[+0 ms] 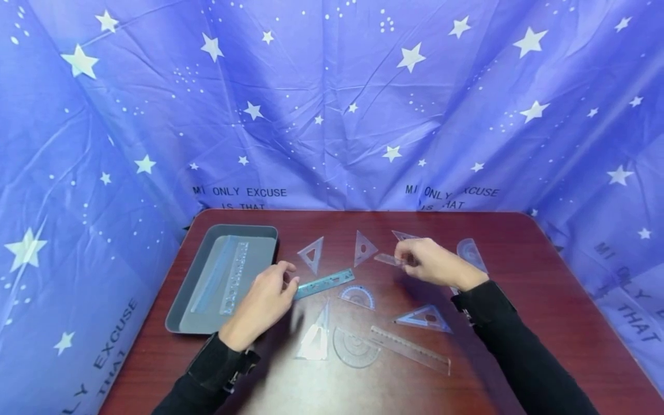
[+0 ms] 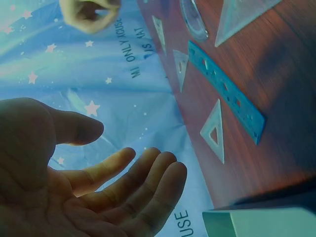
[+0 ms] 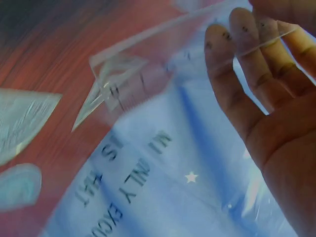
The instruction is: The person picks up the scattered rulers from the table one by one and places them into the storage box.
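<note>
My right hand [image 1: 433, 262] pinches a clear ruler [image 3: 143, 74] between thumb and fingers, raised above the right side of the table. Its end [image 1: 386, 260] juts out left of the fingertips in the head view. My left hand [image 1: 267, 300] hovers by the tray's right side with fingers relaxed and nothing in them. Just right of its fingertips lies a teal ruler [image 1: 327, 282] with cut-out shapes, seen whole in the left wrist view. Two small set squares, one on the left [image 1: 312, 253] and one in the middle [image 1: 365, 248], lie behind it.
A grey tray [image 1: 178, 314] at left holds a blue ruler [image 1: 214, 274] and a clear ruler [image 1: 236, 276]. Several protractors [image 1: 357, 297] and set squares [image 1: 425, 318] are spread about, with another clear ruler [image 1: 412, 349] in front. A starry curtain [image 1: 332, 115] hangs behind the table.
</note>
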`<move>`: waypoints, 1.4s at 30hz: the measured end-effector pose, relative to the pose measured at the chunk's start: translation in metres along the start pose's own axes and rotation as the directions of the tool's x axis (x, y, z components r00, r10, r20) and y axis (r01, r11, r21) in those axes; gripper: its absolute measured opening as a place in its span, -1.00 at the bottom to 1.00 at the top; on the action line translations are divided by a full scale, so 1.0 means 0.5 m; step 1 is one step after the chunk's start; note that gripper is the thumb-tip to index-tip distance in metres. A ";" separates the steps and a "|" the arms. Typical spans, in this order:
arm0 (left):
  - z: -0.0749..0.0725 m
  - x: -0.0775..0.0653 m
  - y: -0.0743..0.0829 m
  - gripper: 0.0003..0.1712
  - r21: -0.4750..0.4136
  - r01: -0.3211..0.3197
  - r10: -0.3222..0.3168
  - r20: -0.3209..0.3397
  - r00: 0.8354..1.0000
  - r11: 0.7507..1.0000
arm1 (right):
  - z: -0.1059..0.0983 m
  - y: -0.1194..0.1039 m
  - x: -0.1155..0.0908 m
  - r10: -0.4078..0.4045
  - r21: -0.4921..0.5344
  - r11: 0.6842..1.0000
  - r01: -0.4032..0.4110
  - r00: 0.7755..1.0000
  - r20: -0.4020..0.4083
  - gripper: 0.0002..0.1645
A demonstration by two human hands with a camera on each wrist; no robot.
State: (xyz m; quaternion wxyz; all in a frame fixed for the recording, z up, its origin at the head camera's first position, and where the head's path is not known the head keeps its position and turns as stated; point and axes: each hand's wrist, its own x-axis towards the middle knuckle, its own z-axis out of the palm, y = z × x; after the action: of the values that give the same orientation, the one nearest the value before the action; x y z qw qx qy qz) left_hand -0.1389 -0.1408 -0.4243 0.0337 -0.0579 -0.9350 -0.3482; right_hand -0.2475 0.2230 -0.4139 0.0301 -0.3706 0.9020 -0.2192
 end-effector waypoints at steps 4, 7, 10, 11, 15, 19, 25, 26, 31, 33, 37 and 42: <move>0.010 -0.001 0.006 -0.74 -0.025 -0.014 0.015 0.003 1.000 1.000 | -0.007 -0.035 -0.016 0.075 0.176 0.983 -0.056 0.991 -0.107 -0.74; 0.021 -0.003 0.014 -0.72 -0.060 -0.029 0.029 -0.001 1.000 0.998 | 0.003 -0.061 -0.029 0.107 0.300 0.952 -0.061 0.985 -0.138 -0.76; 0.036 -0.005 0.022 -0.68 -0.111 -0.060 0.058 -0.019 0.998 0.992 | 0.022 -0.086 -0.041 0.135 0.478 0.876 -0.063 0.984 -0.117 -0.79; 0.041 -0.006 0.025 -0.66 -0.132 -0.070 0.067 -0.025 0.997 0.989 | 0.030 -0.094 -0.043 0.150 0.538 0.840 -0.071 0.983 -0.104 -0.79; 0.066 -0.008 0.036 -0.62 -0.246 -0.076 0.068 -0.040 0.997 0.966 | 0.066 -0.120 -0.051 0.219 0.711 0.692 -0.125 0.975 -0.042 -0.75; 0.092 -0.010 0.053 -0.61 -0.450 0.008 -0.005 0.008 1.000 0.893 | 0.104 -0.144 -0.054 0.271 0.807 0.561 -0.185 0.962 0.031 -0.65; 0.136 -0.013 0.081 -0.52 -0.767 0.178 -0.081 0.163 0.983 0.616 | 0.160 -0.179 -0.053 0.254 0.856 0.475 -0.204 0.963 0.089 -0.57; 0.142 -0.015 0.084 -0.51 -0.788 0.194 -0.093 0.172 0.981 0.584 | 0.168 -0.184 -0.054 0.244 0.860 0.469 -0.203 0.965 0.094 -0.57; 0.162 -0.022 0.089 -0.53 -0.819 0.232 -0.164 0.170 0.972 0.525 | 0.200 -0.204 -0.055 0.233 0.871 0.437 -0.224 0.964 0.131 -0.58; 0.168 -0.025 0.089 -0.55 -0.815 0.229 -0.174 0.160 0.972 0.533 | 0.209 -0.208 -0.054 0.249 0.875 0.422 -0.237 0.958 0.140 -0.60; 0.176 -0.029 0.089 -0.60 -0.805 0.220 -0.163 0.154 0.974 0.551 | 0.218 -0.213 -0.051 0.277 0.885 0.404 -0.233 0.953 0.124 -0.64; 0.180 -0.032 0.093 -0.65 -0.817 0.242 -0.151 0.191 0.970 0.523 | 0.218 -0.215 -0.048 0.298 0.898 0.389 -0.205 0.950 0.087 -0.62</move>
State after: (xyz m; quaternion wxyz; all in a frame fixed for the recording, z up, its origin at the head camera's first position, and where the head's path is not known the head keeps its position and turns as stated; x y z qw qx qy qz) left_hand -0.1188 -0.0483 -0.4637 -0.0821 0.0224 -0.6573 -0.7488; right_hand -0.1359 0.1312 -0.4700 0.2155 -0.1465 0.6916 -0.6737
